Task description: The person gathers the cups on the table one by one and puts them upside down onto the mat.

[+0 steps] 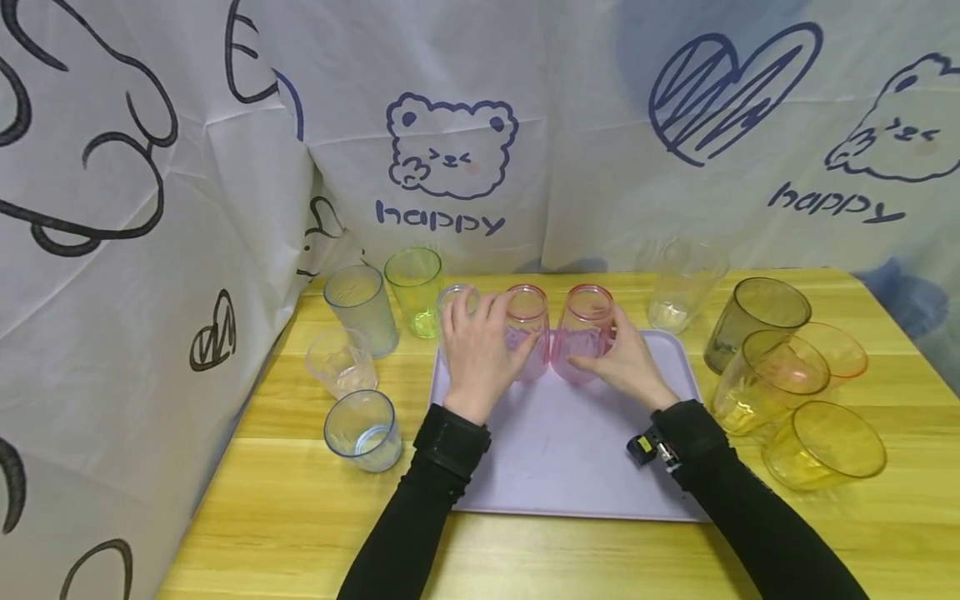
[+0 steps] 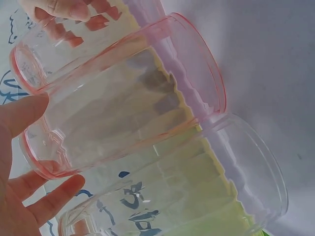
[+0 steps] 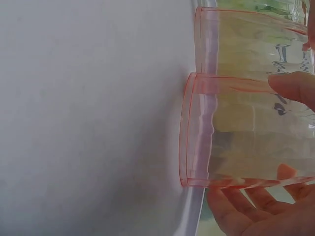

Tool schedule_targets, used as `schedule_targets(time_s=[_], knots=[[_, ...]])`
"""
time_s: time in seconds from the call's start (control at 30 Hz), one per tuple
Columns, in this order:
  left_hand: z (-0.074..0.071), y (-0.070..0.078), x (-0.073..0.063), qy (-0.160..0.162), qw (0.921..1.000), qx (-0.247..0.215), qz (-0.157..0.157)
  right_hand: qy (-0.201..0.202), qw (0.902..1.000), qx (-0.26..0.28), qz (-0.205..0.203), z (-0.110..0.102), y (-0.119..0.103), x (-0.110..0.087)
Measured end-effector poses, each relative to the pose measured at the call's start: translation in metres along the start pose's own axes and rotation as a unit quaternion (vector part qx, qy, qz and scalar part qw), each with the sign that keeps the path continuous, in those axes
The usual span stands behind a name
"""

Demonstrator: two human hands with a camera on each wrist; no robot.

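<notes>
Two clear, pink-tinted tumblers stand upside down, side by side, at the back of the lilac tray. My left hand holds the left pink tumbler near its raised base, thumb on one side and fingers on the other. Around the right pink tumbler curl the thumb and fingers of my right hand. Its wide rim meets the tray in the right wrist view. An upturned colourless tumbler stands just left of the left pink one, mostly hidden by my left hand in the head view.
Left of the tray stand a frosted bluish tumbler, a green one, a short clear glass and a blue-rimmed glass. At right are a tall clear tumbler, a grey one, yellow glasses and an orange-rimmed glass.
</notes>
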State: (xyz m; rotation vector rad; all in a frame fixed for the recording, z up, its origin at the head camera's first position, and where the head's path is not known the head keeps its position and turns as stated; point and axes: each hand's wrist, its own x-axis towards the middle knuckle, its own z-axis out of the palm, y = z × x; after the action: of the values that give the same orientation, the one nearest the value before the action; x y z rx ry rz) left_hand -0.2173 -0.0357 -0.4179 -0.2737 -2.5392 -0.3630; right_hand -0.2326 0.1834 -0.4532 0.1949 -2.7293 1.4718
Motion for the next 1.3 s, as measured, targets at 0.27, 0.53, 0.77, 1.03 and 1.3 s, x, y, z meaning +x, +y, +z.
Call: schedule_targets(time_s=[0.27, 0.53, 0.77, 1.03, 1.3], knots=[[0.0003, -0.0009, 0.0000, 0.003, 1.0000, -0.004, 0.001, -0.003, 1.0000, -0.007, -0.002, -0.0020, -0.0006, -0.0010], [-0.0005, -0.0016, -0.0004, -0.002, 1.0000, 0.002, 0.000, -0.004, 0.9999, -0.011, -0.007, -0.0026, 0.0013, -0.0009], [-0.0014, -0.0028, -0.0003, -0.004, 1.0000, 0.001, 0.003, -0.008, 0.9998, -0.011, -0.011, -0.0028, 0.0026, -0.0001], [-0.0030, -0.0042, 0.0005, -0.015, 0.9999, 0.001, 0.002, -0.009, 0.9998, -0.001, -0.018, -0.0001, 0.0014, -0.0004], [-0.0042, -0.0039, 0.0000, -0.011, 0.9999, -0.002, 0.006, -0.012, 0.9998, -0.002, -0.015, 0.0005, 0.0006, -0.0001]])
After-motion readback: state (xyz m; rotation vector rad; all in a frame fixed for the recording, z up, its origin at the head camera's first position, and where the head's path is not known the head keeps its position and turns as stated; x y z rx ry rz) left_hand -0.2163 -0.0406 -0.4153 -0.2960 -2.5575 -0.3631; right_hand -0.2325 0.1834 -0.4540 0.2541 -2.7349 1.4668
